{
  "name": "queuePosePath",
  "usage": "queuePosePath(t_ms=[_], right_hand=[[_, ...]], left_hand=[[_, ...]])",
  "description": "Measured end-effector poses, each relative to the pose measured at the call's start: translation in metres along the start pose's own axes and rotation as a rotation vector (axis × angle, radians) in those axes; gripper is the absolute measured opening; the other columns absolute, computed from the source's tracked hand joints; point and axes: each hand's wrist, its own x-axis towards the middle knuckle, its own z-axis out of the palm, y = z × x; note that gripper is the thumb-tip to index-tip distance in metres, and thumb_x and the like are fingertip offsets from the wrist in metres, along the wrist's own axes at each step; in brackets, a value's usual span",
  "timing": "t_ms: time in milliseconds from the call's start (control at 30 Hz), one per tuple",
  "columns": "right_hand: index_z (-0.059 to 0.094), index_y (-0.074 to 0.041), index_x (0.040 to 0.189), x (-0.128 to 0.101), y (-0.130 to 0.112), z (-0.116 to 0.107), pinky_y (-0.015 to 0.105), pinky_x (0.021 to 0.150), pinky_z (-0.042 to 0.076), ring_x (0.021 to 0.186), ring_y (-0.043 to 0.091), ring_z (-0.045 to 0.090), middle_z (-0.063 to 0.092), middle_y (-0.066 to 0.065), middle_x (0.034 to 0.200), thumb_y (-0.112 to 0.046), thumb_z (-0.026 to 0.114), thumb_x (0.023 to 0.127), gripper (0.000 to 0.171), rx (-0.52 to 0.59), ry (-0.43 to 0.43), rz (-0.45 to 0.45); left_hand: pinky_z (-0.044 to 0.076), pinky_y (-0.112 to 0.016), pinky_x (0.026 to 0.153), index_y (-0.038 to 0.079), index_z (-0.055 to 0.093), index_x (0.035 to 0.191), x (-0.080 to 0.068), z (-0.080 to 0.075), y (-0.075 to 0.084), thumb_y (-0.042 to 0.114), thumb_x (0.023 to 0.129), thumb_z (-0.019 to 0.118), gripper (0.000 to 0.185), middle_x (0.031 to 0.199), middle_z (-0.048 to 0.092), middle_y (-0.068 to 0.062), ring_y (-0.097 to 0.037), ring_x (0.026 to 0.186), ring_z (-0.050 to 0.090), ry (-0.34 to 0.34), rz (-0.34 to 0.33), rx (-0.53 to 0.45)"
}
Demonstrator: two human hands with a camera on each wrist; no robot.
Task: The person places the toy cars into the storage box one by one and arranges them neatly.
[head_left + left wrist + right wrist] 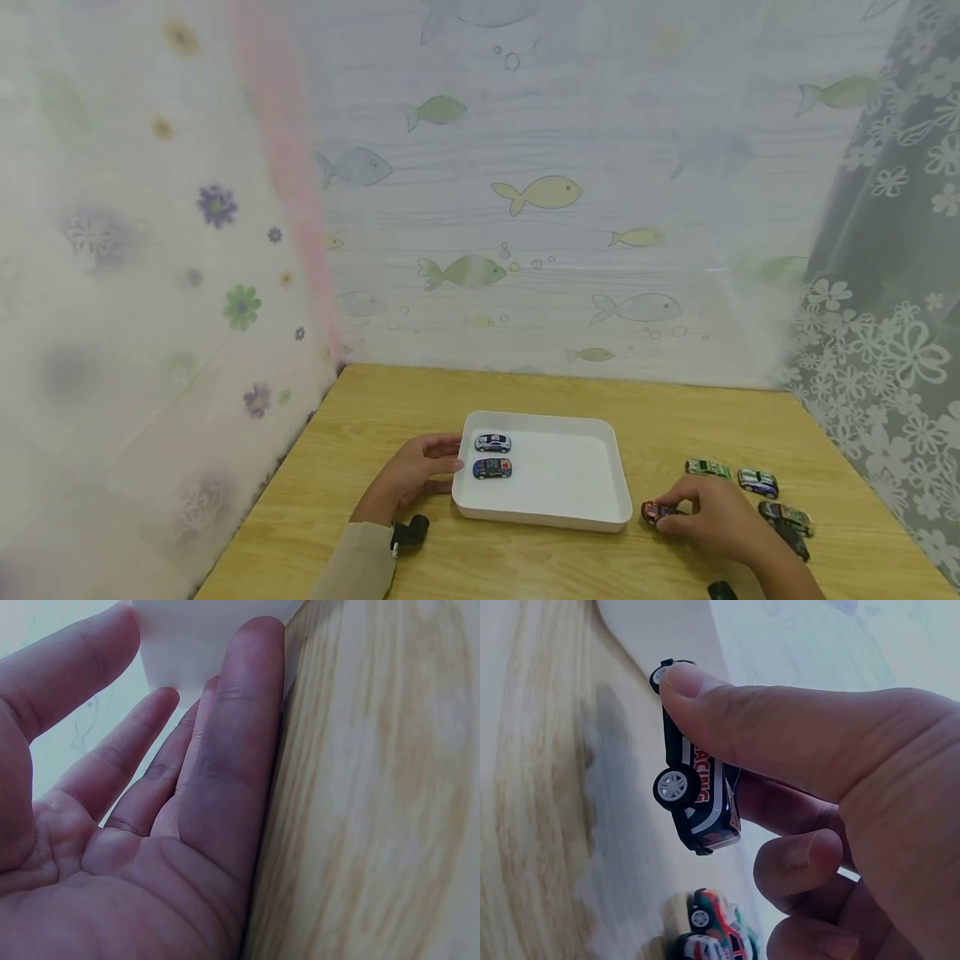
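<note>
A shallow white tray (pixel 566 479) lies on the table, with a white toy car (pixel 492 442) and a blue toy car (pixel 492 468) inside at its left end. My left hand (pixel 411 468) is at the tray's left wall, fingers extended against it and palm turned toward it. Just off the tray's right front corner, my right hand (pixel 712 518) pinches a dark toy car (pixel 718 814) between thumb and fingers. Red and white lettering runs along its side, and it hangs above the tabletop in the right wrist view.
Right of the tray sit more toy cars: a green one (pixel 707 468), a white and green one (pixel 758 482), a dark multicoloured one (pixel 787 517) and a black one (pixel 793 542). The wooden table (pixel 420 387) meets a fish-patterned curtain (pixel 465 325) at its back edge.
</note>
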Motion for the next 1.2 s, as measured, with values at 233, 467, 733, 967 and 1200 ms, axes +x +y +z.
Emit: queuePosePath(t_ms=[233, 467, 733, 967, 1200], right_hand=[[0.081, -0.025, 0.105, 0.003, -0.003, -0.004, 0.025, 0.054, 0.04, 0.066, 0.003, 0.046, 0.071, -0.008, 0.094, -0.043, 0.085, 0.082, 0.03, 0.016, -0.013, -0.021], [0.081, -0.028, 0.105, 0.007, -0.013, -0.006, 0.025, 0.052, 0.038, 0.063, 0.004, 0.043, 0.067, -0.01, 0.09, -0.046, 0.084, 0.082, 0.029, -0.005, 0.023, -0.049], [0.081, -0.026, 0.105, 0.017, -0.026, -0.005, 0.024, 0.051, 0.04, 0.061, 0.005, 0.045, 0.069, -0.011, 0.09, -0.044, 0.083, 0.083, 0.028, 0.011, 0.079, -0.102], [0.082, -0.025, 0.102, 0.027, -0.035, 0.001, 0.023, 0.052, 0.041, 0.061, 0.005, 0.045, 0.069, -0.012, 0.088, -0.039, 0.086, 0.083, 0.024, 0.017, 0.087, -0.145], [0.082, -0.027, 0.1, 0.034, -0.041, 0.005, 0.023, 0.052, 0.042, 0.061, 0.006, 0.046, 0.068, -0.013, 0.088, -0.038, 0.086, 0.083, 0.021, 0.01, 0.085, -0.148]], left_hand=[[0.063, -0.047, 0.091, 0.001, 0.049, 0.151, -0.001, 0.0, 0.0, 0.012, 0.096, 0.075, 0.062, 0.151, 0.053, -0.023, -0.027, 0.121, 0.066, -0.001, -0.004, -0.005], [0.062, -0.047, 0.092, 0.002, 0.049, 0.152, -0.001, -0.001, 0.001, 0.012, 0.096, 0.075, 0.062, 0.15, 0.053, -0.022, -0.027, 0.12, 0.066, -0.009, -0.005, -0.002], [0.062, -0.046, 0.092, 0.002, 0.047, 0.153, -0.002, 0.0, 0.002, 0.012, 0.097, 0.074, 0.062, 0.152, 0.052, -0.023, -0.027, 0.122, 0.066, -0.015, 0.001, 0.005], [0.062, -0.046, 0.092, 0.002, 0.048, 0.152, -0.001, -0.001, 0.001, 0.013, 0.097, 0.074, 0.062, 0.152, 0.052, -0.023, -0.027, 0.122, 0.066, -0.017, 0.008, 0.007], [0.063, -0.046, 0.091, 0.002, 0.048, 0.152, 0.0, -0.001, 0.001, 0.013, 0.097, 0.075, 0.063, 0.151, 0.053, -0.023, -0.027, 0.121, 0.066, -0.015, 0.001, 0.011]])
